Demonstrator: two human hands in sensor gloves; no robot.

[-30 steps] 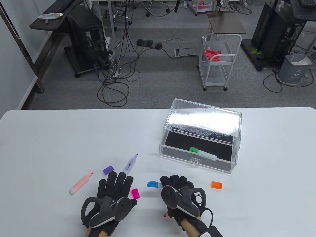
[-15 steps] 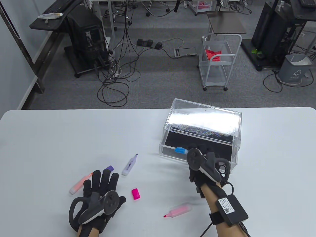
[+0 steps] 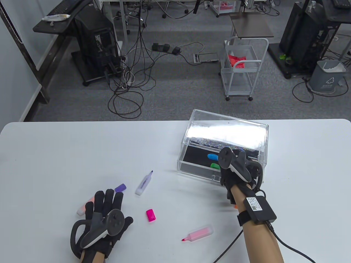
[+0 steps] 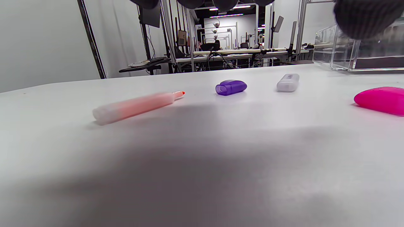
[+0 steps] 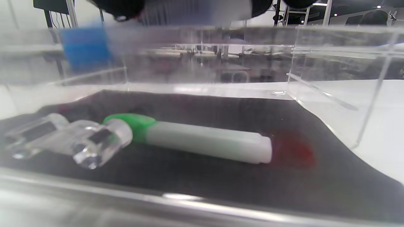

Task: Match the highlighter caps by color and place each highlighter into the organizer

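Observation:
My right hand [image 3: 229,167] grips the blue-capped highlighter [image 3: 211,156] and holds it inside the open drawer of the clear organizer [image 3: 189,171]. It hangs just above the green-capped highlighter [image 5: 202,140] lying on the black liner. In the right wrist view the blue cap [image 5: 83,47] is blurred at the upper left. My left hand [image 3: 105,198] lies flat with straight fingers, partly over the uncapped orange highlighter [image 3: 81,209], with the purple cap [image 3: 120,188] at its fingertips. The uncapped purple highlighter [image 3: 144,183], pink cap [image 3: 151,215] and uncapped pink highlighter [image 3: 198,233] lie loose on the table.
The orange cap [image 3: 235,206] is almost hidden under my right forearm. The clear drawer handle [image 5: 69,138] sits at the organizer's front. In the left wrist view the orange highlighter [image 4: 135,106], purple cap [image 4: 231,87] and pink cap [image 4: 380,100] lie ahead on the white table.
My right hand carried the blue-capped highlighter from the table's front up into the organizer drawer. My left hand slid left and back, off the purple highlighter and over the orange one.

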